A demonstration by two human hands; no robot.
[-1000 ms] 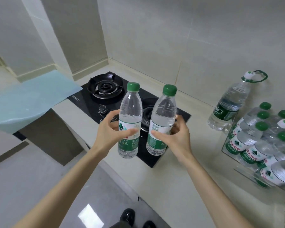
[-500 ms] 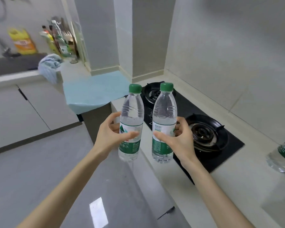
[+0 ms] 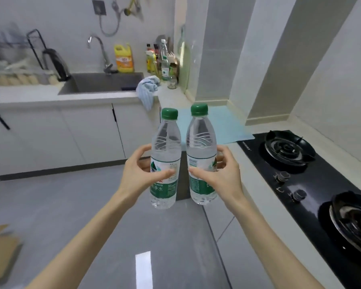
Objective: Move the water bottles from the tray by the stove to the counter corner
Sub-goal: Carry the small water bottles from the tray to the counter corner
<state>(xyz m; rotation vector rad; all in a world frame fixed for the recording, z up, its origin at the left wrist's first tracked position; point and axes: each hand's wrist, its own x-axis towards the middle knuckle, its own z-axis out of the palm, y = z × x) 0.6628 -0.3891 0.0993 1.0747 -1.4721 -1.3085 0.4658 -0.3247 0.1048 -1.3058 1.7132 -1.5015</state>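
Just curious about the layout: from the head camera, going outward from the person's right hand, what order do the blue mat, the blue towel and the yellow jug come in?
From the right hand:
1. Blue mat, on the counter just beyond the hand.
2. Blue towel, draped over the counter edge by the sink.
3. Yellow jug, against the back wall behind the sink.

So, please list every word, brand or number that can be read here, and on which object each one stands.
"净水": green label of the left-hand bottle.
"WATER": same label, upper part; the word before it is cut off.
Right-hand bottle: label print too small to read.
Yellow jug by the sink: orange label, characters blurred.
Stove: small white brand mark at its front corner, unreadable.
Condiment bottles: labels too blurred.
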